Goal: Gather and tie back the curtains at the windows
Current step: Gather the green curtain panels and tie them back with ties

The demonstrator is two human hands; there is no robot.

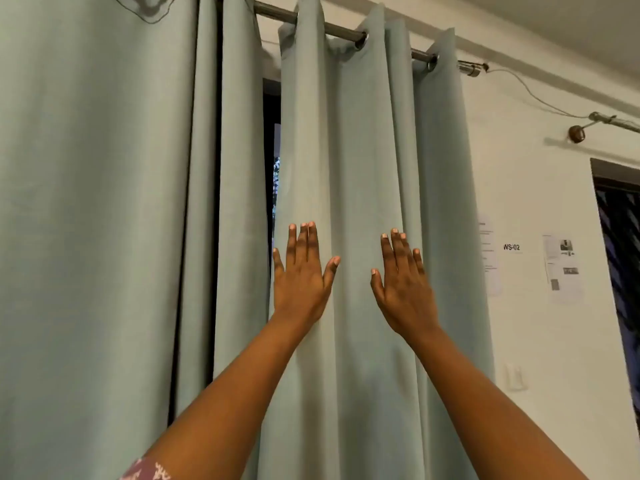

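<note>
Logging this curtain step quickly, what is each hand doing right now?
Left hand: open, fingers straight, flat against the pale green fabric curtain panel, holding nothing.
Right hand: open, fingers straight, flat against that curtain, holding nothing.

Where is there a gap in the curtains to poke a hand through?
One dark slit opens between the left curtain and right curtain, beside the left hand. Under the right hand the folds bunch tightly, leaving no opening.

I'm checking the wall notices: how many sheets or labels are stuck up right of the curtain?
3: a sheet partly behind the curtain edge, a small WS-02 label, and a printed sheet further right. More may be hidden behind the fabric.
</note>
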